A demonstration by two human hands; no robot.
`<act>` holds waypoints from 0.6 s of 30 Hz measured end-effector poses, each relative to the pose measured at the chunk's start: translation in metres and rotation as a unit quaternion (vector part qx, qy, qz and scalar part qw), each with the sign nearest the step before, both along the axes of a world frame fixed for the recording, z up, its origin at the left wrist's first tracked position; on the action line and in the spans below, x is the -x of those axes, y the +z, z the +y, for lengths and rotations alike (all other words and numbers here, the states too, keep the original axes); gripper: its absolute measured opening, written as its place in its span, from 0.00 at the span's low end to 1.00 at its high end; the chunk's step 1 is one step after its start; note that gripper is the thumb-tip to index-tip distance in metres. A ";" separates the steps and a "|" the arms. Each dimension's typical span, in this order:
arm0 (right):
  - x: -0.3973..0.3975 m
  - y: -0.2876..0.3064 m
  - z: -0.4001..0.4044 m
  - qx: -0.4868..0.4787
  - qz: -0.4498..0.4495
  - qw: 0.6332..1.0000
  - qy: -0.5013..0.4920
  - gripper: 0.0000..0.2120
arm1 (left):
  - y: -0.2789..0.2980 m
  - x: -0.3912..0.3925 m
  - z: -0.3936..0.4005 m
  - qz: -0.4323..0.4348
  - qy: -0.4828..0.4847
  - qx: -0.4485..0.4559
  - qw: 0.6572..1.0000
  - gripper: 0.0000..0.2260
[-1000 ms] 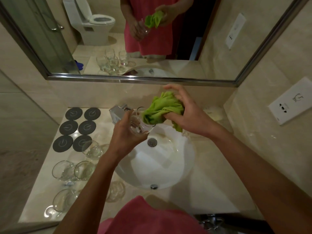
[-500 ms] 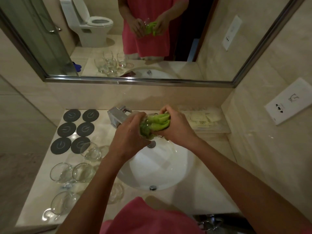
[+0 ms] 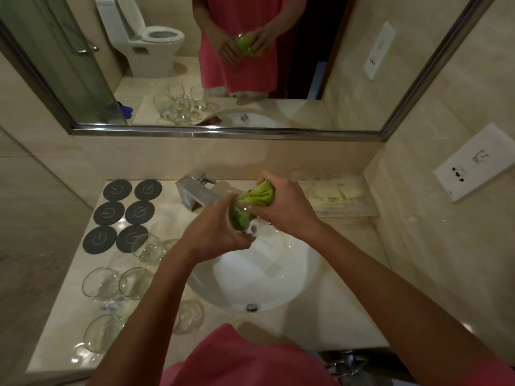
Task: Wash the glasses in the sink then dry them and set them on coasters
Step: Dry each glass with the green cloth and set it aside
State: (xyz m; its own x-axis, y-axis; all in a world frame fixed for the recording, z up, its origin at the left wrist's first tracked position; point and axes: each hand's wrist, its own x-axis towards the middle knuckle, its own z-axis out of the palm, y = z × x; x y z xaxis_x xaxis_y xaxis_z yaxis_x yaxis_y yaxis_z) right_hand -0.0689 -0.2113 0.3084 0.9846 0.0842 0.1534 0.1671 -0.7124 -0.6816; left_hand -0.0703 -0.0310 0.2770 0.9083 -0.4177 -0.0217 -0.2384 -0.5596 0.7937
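Six coasters lie bare at the counter's far left; four glasses crowd the near approach, faucet flanking right.

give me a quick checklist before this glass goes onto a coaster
1. Left hand grips the glass: ok.
2. Right hand has the green cloth pushed inside the glass: ok, drying is under way.
3. Glass fully dry: cannot tell.
4. Free coaster available: ok, all six dark coasters carry no glass.
5. Path to the coasters: not ok, a glass on the counter stands at the near edge of the coaster group.
6. Glass held over the sink, not the counter edge: ok.
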 end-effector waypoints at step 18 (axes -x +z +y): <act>0.031 -0.011 -0.051 -0.037 0.270 0.946 -0.176 0.06 | -0.033 0.011 -0.058 -0.172 -0.069 -0.107 0.977 0.42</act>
